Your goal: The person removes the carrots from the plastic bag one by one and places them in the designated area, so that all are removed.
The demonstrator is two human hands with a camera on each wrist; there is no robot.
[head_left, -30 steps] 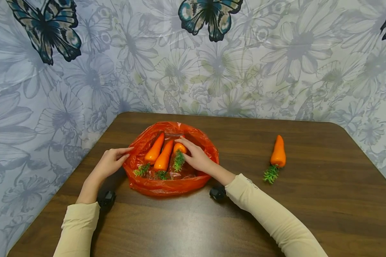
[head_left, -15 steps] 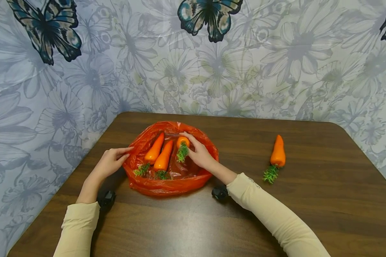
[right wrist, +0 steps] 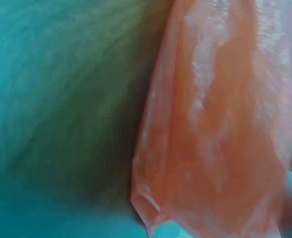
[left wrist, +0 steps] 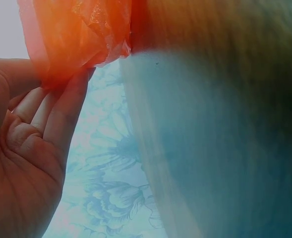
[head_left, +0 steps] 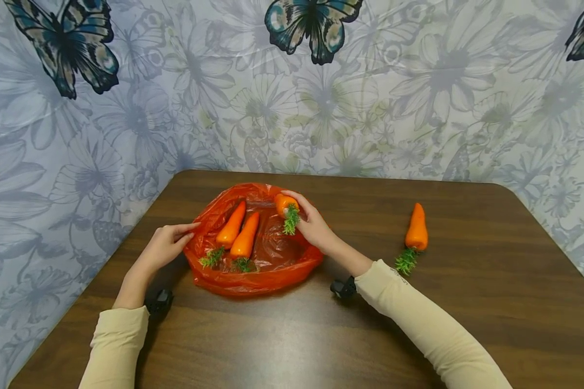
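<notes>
A red plastic bag (head_left: 253,284) stands on the table with its mouth spread wide. My left hand (head_left: 163,247) pinches the bag's left rim between thumb and fingers, as the left wrist view confirms on the bag edge (left wrist: 81,34). Over the bag's right side my right hand (head_left: 317,229) grips a carrot (head_left: 285,202) with its green top facing me; the carrot's tip is out of sight. Two more carrots, one farther left (head_left: 231,226) and one beside it (head_left: 246,237), lie inside the bag. The bag's wall (right wrist: 215,124) hides most of the right hand in the right wrist view.
Another carrot (head_left: 416,229) lies on the brown wooden table (head_left: 253,346), right of the bag. Behind the table is a flower-patterned wall (head_left: 394,119) with butterfly decorations (head_left: 313,27).
My right hand has lifted the carrot up from the bag's interior and carried it right, toward the far right rim. The left hand has stayed on the left rim.
</notes>
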